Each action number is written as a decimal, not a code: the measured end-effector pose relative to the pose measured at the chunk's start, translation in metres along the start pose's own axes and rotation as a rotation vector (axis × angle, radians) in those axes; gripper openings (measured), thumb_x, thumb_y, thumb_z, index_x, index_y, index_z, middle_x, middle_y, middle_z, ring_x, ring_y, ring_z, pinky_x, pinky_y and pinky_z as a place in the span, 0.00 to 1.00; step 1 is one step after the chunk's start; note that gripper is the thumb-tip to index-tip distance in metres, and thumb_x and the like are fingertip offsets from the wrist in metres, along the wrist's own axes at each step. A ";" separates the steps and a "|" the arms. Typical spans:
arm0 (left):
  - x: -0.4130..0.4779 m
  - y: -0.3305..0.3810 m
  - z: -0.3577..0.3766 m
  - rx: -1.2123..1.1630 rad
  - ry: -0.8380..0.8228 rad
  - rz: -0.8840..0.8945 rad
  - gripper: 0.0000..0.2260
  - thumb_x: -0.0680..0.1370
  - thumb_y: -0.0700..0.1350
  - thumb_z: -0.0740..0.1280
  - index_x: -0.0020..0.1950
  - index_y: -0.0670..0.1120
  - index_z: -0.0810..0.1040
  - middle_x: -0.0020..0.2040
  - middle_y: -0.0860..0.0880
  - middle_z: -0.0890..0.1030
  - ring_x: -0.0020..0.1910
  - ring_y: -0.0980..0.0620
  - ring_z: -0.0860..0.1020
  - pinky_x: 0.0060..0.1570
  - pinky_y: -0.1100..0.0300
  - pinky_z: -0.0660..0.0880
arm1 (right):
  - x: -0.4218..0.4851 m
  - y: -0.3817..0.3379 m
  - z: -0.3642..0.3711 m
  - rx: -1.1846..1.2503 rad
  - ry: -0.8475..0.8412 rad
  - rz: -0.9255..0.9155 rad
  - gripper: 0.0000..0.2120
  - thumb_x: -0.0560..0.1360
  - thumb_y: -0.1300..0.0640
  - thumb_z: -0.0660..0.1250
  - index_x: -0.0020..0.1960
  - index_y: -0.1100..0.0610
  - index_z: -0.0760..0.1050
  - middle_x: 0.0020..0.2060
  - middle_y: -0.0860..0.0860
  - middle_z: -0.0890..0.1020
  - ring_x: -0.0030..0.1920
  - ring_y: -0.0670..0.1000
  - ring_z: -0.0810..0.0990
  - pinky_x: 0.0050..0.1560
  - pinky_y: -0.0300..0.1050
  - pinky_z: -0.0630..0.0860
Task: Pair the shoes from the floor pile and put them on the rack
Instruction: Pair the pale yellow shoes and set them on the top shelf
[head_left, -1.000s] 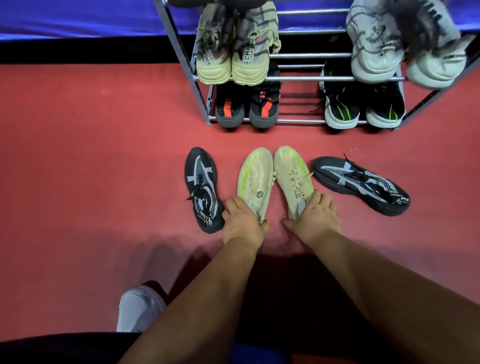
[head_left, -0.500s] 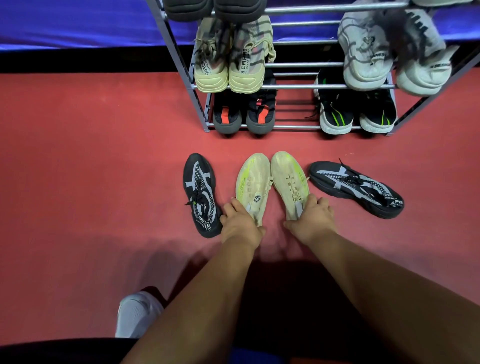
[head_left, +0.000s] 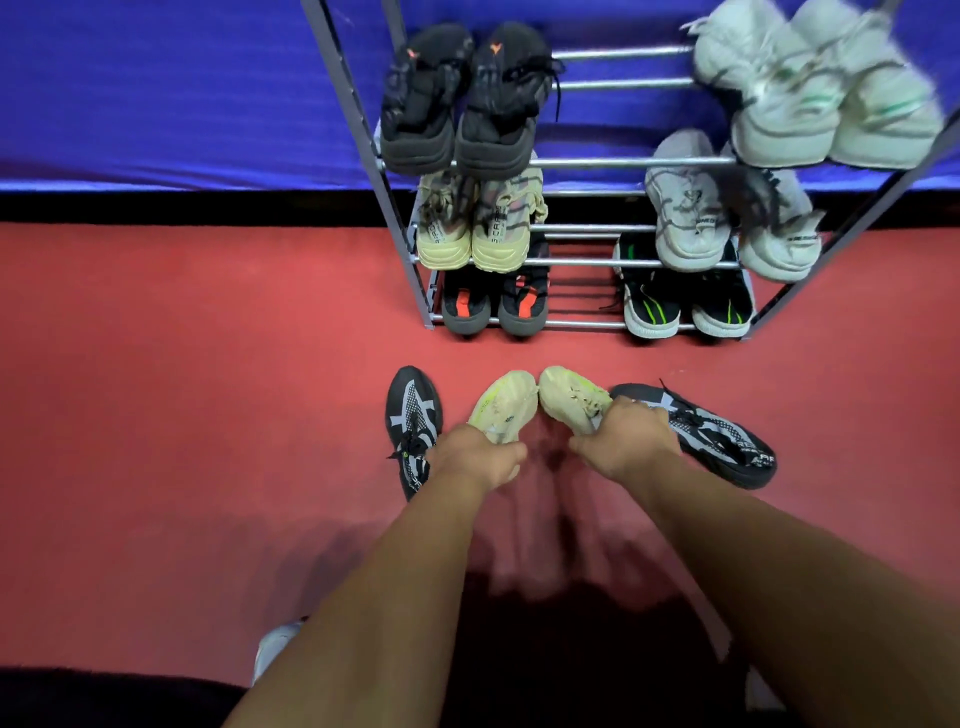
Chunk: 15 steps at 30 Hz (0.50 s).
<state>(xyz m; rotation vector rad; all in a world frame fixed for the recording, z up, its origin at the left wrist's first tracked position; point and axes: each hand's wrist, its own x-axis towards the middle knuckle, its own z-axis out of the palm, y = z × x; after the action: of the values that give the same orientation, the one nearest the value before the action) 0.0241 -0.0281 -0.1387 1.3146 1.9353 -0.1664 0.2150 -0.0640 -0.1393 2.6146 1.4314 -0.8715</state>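
Carpet (head_left: 182, 415), red, fills most of the view, and the rack (head_left: 587, 163) stands at twelve o'clock against a blue wall, its rails already carrying six pairs: black and white up top, tan and grey-white in the middle, two dark pairs on the bottom rail. Each rail has a bare stretch in the middle between its left and right pairs. On the floor at about six o'clock from the rack lie two black shoes, one at nine o'clock (head_left: 413, 428) of the hands and one at three o'clock (head_left: 711, 434), well apart and not yet paired. Between them are the two pale yellow shoes, toes touching. The left hand (head_left: 475, 460) is clenched round the heel end of the left yellow shoe (head_left: 504, 405); the right hand (head_left: 623, 441) grasps the right yellow shoe (head_left: 571, 397) the same way. Both look tipped up off the carpet (the blur makes it hard to be sure). To do this step well, I would keep the soles level and the toes together, carry the pair toward twelve o'clock, and set both heels on a free middle stretch, soles resting across two rails so neither shoe slips through or nudges a neighbour.
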 end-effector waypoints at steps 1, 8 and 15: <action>-0.005 0.005 -0.011 0.018 0.022 0.001 0.27 0.61 0.62 0.71 0.56 0.50 0.81 0.51 0.48 0.82 0.55 0.43 0.80 0.54 0.56 0.79 | -0.003 -0.005 -0.014 -0.017 0.004 -0.012 0.34 0.68 0.36 0.71 0.65 0.58 0.73 0.59 0.56 0.81 0.66 0.62 0.72 0.61 0.51 0.72; -0.057 0.054 -0.098 0.147 0.035 0.113 0.23 0.63 0.62 0.70 0.51 0.49 0.80 0.54 0.47 0.83 0.56 0.44 0.81 0.56 0.55 0.79 | -0.029 -0.045 -0.126 -0.134 0.024 -0.108 0.37 0.63 0.31 0.76 0.62 0.55 0.77 0.57 0.54 0.82 0.64 0.62 0.73 0.53 0.49 0.73; -0.131 0.097 -0.212 0.259 0.064 0.291 0.13 0.62 0.56 0.72 0.32 0.47 0.82 0.34 0.50 0.82 0.32 0.49 0.78 0.33 0.62 0.71 | -0.080 -0.070 -0.229 -0.065 0.162 -0.296 0.25 0.65 0.36 0.76 0.43 0.56 0.72 0.38 0.51 0.77 0.44 0.57 0.79 0.40 0.46 0.74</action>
<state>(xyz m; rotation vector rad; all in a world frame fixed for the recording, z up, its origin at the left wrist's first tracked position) 0.0160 0.0261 0.1234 1.7759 1.7926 -0.2383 0.2314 -0.0192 0.1087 2.5153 1.8895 -0.6303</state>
